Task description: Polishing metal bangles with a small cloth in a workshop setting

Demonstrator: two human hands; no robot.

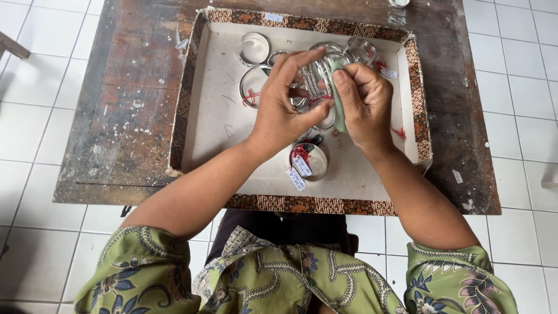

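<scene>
The person wears a short-sleeved top of olive-green cloth, printed with curling paisley and flower shapes in cream, dark blue and rust. The sleeves end above the elbows at 7 and 5 o'clock. Forearms and both hands are bare.

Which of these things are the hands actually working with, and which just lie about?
In hand:
left hand, pinching a silver bangle
right hand, gripping a pale green strip

Lying about:
tagged bangles in the tray
wooden table
</scene>
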